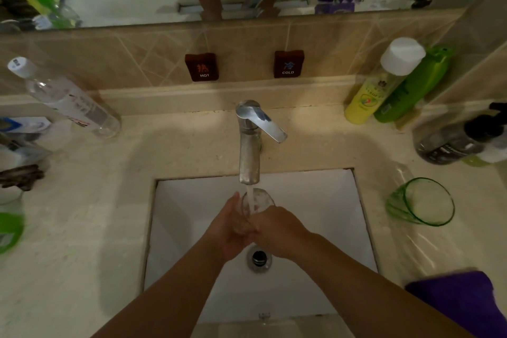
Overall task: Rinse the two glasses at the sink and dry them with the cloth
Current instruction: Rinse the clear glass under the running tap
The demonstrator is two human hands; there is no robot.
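**Clear glass held under running tap, both hands wrapped around it**

Both forearms reach in from the lower edge and meet over the middle of the white sink (323,200). The left hand (229,228) cups the clear glass (256,202) from its left side, fingers curled round the wall. The right hand (277,230) grips it from the right, knuckles up, fingers curled round the lower part; the fingertips are hidden. The glass stands mouth-up directly below the spout of the chrome tap (249,145), and a stream of water (250,195) falls into it. Just below the hands lies the drain (258,258).

The green glass (422,202) sits on the beige countertop (82,214) right of the sink, well apart from the hands. The purple cloth (461,304) lies on the counter nearer the person.
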